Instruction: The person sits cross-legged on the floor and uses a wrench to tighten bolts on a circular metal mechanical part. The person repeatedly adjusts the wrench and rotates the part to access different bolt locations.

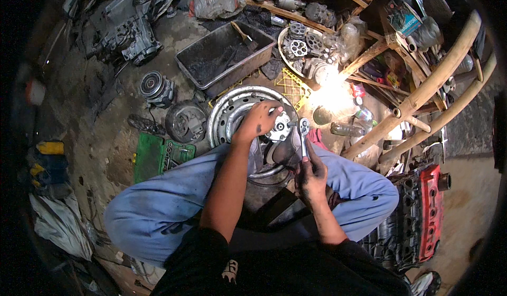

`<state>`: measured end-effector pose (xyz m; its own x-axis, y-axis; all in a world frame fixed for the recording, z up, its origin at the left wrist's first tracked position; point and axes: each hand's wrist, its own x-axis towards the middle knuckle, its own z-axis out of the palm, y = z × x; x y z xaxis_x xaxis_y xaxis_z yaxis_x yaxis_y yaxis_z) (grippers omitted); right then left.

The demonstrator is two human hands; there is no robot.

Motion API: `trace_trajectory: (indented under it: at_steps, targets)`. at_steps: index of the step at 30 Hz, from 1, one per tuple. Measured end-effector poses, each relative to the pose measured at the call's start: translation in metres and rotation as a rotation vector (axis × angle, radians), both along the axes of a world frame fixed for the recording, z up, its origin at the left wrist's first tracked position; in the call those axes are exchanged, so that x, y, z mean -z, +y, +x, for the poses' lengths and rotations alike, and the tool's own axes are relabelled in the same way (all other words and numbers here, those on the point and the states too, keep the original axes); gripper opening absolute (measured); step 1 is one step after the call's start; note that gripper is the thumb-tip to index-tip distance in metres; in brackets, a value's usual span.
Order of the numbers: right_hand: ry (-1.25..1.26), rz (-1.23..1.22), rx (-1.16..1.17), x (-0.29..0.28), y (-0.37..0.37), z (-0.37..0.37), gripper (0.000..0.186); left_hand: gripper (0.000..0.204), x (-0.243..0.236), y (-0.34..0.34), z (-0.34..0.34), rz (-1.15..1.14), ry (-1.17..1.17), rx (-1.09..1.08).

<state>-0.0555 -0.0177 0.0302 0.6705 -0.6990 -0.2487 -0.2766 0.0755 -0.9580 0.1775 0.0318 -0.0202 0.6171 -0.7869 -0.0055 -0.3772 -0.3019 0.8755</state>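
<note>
Between my feet, a round silver metal part (278, 131) with holes in its face rests over a steel wheel rim (215, 121). My left hand (257, 121) grips this part from the left, its fingers curled over the top. In my right hand (312, 175) is a ratchet wrench (303, 147), held by the handle. The ratchet's head lies at the right side of the metal part, and a short socket points toward it. Whether the socket sits on a bolt is too small to tell. My shoes (285, 151) press close beneath the part.
Ahead stands a black bin (193, 58) with a paintbrush (244, 35). Beside it, a basin (283, 53) holds metal parts near a glaring lamp (332, 98). A green socket case (149, 156) lies left. Bamboo poles (422, 103) and a red-topped engine part (432, 211) are right.
</note>
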Motion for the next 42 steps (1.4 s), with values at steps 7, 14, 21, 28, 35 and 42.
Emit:
trace_trajectory:
  at_steps: [7, 14, 21, 28, 35, 42]
  targets:
    - [0.046, -0.282, 0.078, 0.017, 0.027, 0.011, 0.046, 0.029, 0.008, 0.002, 0.0, -0.051, -0.011, 0.015]
    - [-0.057, 0.002, 0.309, 0.026, 0.065, 0.039, 0.05, 0.026, 0.033, -0.008, -0.01, -0.049, -0.133, -0.066]
    - [0.041, -0.213, 0.154, 0.028, 0.044, 0.015, 0.042, 0.025, 0.023, -0.01, -0.037, -0.084, -0.12, -0.188]
    - [0.219, -0.408, -0.324, -0.025, -0.045, 0.002, 0.033, 0.019, 0.034, -0.019, -0.039, -0.146, -0.189, -0.314]
    - [0.487, -0.834, -1.354, -0.048, -0.212, 0.066, 0.043, 0.024, 0.041, -0.015, -0.037, -0.191, -0.204, -0.286]
    - [0.031, -0.944, -1.55, -0.043, -0.247, 0.111, 0.048, 0.025, 0.035, -0.019, -0.036, -0.228, -0.19, -0.282]
